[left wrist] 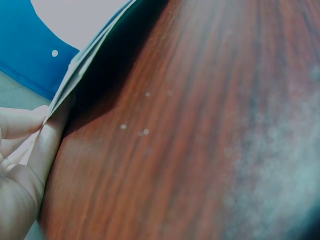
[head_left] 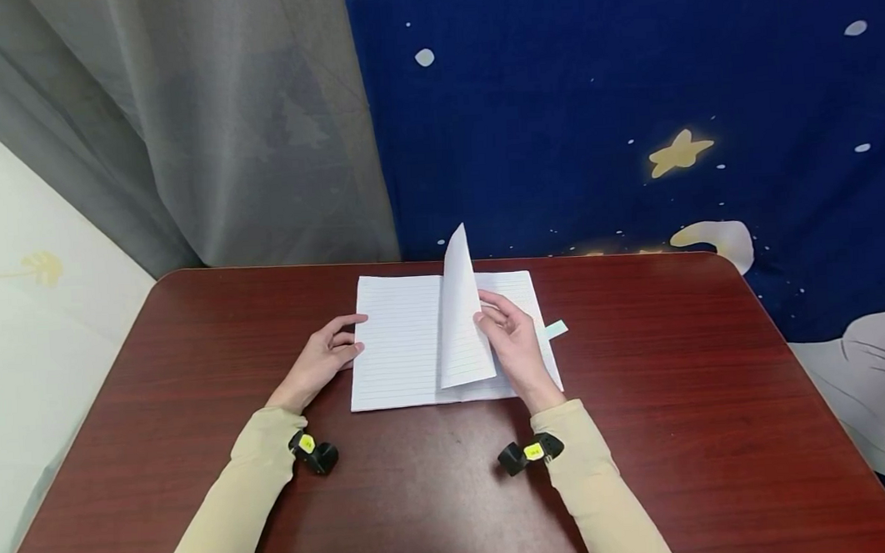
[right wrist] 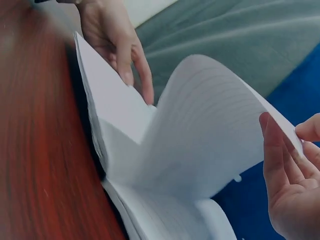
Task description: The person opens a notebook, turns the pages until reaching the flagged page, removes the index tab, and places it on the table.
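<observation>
An open notebook [head_left: 395, 346] with ruled white pages lies on the table. My left hand [head_left: 318, 365] holds its left edge; in the left wrist view, the pages and cover [left wrist: 80, 70] pass between the thumb and fingers. With the thumb and fingers of my right hand [head_left: 517, 348], I pinch the free edge of a single page [head_left: 460, 326]. That page stands raised near the spine and curves over, as the right wrist view also shows. A pale blue tab [head_left: 556, 329] sticks out from the notebook's right side.
The dark red wooden table [head_left: 682, 397] has a rounded far edge. Behind it hang a grey curtain [head_left: 255, 136] and a blue cloth [head_left: 554, 120] with stars and a cat. Black wrist cameras [head_left: 320, 457] sit at both sleeves.
</observation>
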`<action>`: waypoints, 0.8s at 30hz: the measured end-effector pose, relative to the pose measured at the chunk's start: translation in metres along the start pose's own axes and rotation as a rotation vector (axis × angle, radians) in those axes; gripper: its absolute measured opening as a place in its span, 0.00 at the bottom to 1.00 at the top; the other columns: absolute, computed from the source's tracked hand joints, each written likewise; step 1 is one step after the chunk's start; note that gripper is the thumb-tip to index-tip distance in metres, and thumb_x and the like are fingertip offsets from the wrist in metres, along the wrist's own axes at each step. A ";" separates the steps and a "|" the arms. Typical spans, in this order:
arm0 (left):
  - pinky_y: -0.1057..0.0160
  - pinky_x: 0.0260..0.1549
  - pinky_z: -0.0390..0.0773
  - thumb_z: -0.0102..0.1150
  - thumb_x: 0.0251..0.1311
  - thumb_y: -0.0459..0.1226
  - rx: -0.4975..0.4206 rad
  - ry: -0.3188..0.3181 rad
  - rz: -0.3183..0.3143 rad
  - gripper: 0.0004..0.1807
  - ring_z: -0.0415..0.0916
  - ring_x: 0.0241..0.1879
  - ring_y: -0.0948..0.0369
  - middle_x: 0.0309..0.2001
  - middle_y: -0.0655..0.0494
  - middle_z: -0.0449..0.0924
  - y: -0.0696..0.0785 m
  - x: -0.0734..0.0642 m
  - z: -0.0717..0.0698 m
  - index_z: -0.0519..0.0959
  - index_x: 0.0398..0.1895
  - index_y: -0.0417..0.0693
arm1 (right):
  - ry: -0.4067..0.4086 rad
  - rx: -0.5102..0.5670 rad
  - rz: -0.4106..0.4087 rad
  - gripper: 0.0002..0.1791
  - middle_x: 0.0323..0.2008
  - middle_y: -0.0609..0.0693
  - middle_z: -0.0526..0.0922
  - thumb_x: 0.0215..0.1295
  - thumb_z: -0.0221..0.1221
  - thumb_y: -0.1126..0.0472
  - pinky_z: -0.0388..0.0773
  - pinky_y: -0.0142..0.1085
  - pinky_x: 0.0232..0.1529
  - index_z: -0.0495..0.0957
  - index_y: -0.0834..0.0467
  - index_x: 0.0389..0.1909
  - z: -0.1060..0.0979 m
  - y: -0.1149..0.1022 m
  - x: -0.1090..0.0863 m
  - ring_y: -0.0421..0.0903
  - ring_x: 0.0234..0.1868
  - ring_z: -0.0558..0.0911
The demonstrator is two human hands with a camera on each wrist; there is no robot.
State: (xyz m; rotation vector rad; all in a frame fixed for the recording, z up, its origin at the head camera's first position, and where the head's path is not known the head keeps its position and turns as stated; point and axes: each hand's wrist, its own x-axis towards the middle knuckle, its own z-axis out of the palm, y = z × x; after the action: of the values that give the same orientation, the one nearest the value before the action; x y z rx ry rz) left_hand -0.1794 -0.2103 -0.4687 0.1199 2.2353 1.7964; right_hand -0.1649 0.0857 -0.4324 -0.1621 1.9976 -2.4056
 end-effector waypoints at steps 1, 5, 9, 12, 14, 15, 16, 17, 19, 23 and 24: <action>0.67 0.40 0.78 0.53 0.66 0.27 0.002 0.001 0.000 0.27 0.78 0.41 0.61 0.48 0.37 0.77 0.000 0.000 0.000 0.65 0.68 0.43 | -0.006 -0.002 -0.001 0.21 0.52 0.66 0.78 0.69 0.53 0.71 0.76 0.33 0.44 0.70 0.67 0.62 0.003 0.001 0.000 0.44 0.44 0.81; 0.66 0.40 0.78 0.53 0.66 0.27 0.009 0.002 0.003 0.27 0.78 0.41 0.60 0.48 0.37 0.77 0.000 0.000 0.000 0.65 0.68 0.43 | -0.028 -0.017 0.010 0.21 0.52 0.65 0.79 0.69 0.53 0.69 0.77 0.34 0.44 0.70 0.66 0.62 0.016 0.008 -0.001 0.45 0.46 0.82; 0.67 0.39 0.78 0.54 0.66 0.27 0.021 0.006 0.002 0.27 0.78 0.41 0.61 0.48 0.38 0.78 0.000 0.000 0.000 0.65 0.68 0.43 | -0.041 -0.014 0.028 0.21 0.52 0.65 0.79 0.70 0.52 0.69 0.77 0.35 0.44 0.70 0.66 0.63 0.028 0.014 0.000 0.48 0.46 0.82; 0.67 0.39 0.78 0.54 0.66 0.28 0.024 0.009 0.003 0.26 0.77 0.40 0.61 0.47 0.38 0.78 0.000 0.000 0.000 0.66 0.68 0.43 | -0.043 0.007 0.039 0.21 0.51 0.65 0.80 0.70 0.52 0.69 0.77 0.35 0.43 0.70 0.67 0.62 0.036 0.018 0.001 0.48 0.46 0.82; 0.68 0.39 0.78 0.53 0.66 0.28 0.026 0.010 0.006 0.26 0.77 0.40 0.61 0.47 0.39 0.78 0.000 -0.001 0.000 0.66 0.68 0.43 | -0.050 0.009 0.043 0.21 0.50 0.65 0.80 0.70 0.52 0.69 0.77 0.34 0.43 0.70 0.67 0.62 0.042 0.020 0.001 0.47 0.45 0.82; 0.68 0.38 0.78 0.53 0.66 0.28 0.027 0.013 0.007 0.26 0.77 0.40 0.61 0.47 0.39 0.78 0.000 -0.001 0.000 0.66 0.68 0.43 | -0.057 0.010 0.048 0.20 0.50 0.65 0.80 0.70 0.52 0.69 0.77 0.34 0.43 0.70 0.66 0.62 0.045 0.022 0.001 0.47 0.45 0.82; 0.68 0.38 0.77 0.53 0.66 0.28 0.032 0.013 0.010 0.26 0.77 0.40 0.61 0.47 0.39 0.78 0.000 -0.001 0.000 0.65 0.68 0.43 | -0.065 0.008 0.053 0.20 0.49 0.65 0.80 0.70 0.52 0.69 0.77 0.34 0.43 0.70 0.66 0.62 0.048 0.024 0.001 0.47 0.45 0.82; 0.68 0.38 0.77 0.53 0.66 0.28 0.036 0.012 0.013 0.26 0.76 0.40 0.61 0.46 0.38 0.78 0.000 -0.001 0.000 0.65 0.68 0.42 | -0.075 0.002 0.057 0.20 0.49 0.65 0.80 0.70 0.51 0.69 0.77 0.34 0.43 0.70 0.66 0.62 0.050 0.027 0.001 0.47 0.44 0.81; 0.69 0.37 0.77 0.53 0.67 0.28 0.042 0.013 0.015 0.26 0.76 0.39 0.61 0.46 0.38 0.78 0.000 -0.001 -0.001 0.65 0.68 0.42 | -0.096 -0.032 0.066 0.20 0.49 0.65 0.80 0.70 0.52 0.69 0.76 0.33 0.42 0.70 0.66 0.62 0.054 0.031 0.002 0.47 0.44 0.81; 0.69 0.37 0.76 0.53 0.67 0.28 0.039 0.013 0.015 0.26 0.75 0.39 0.60 0.46 0.37 0.77 0.000 -0.001 -0.001 0.65 0.68 0.42 | -0.139 -0.089 0.079 0.21 0.49 0.67 0.80 0.71 0.51 0.69 0.76 0.32 0.42 0.69 0.67 0.63 0.059 0.040 0.004 0.53 0.45 0.81; 0.69 0.38 0.76 0.53 0.67 0.28 0.038 0.013 0.016 0.26 0.75 0.39 0.60 0.46 0.37 0.78 0.000 -0.001 -0.001 0.65 0.68 0.42 | -0.147 -0.102 0.082 0.21 0.49 0.67 0.79 0.71 0.51 0.69 0.76 0.33 0.42 0.68 0.68 0.63 0.060 0.042 0.004 0.55 0.46 0.81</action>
State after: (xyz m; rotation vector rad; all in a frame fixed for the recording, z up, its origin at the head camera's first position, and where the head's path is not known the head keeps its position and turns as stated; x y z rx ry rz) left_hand -0.1787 -0.2116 -0.4680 0.1351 2.2847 1.7678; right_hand -0.1665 0.0185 -0.4622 -0.2462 2.0198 -2.1769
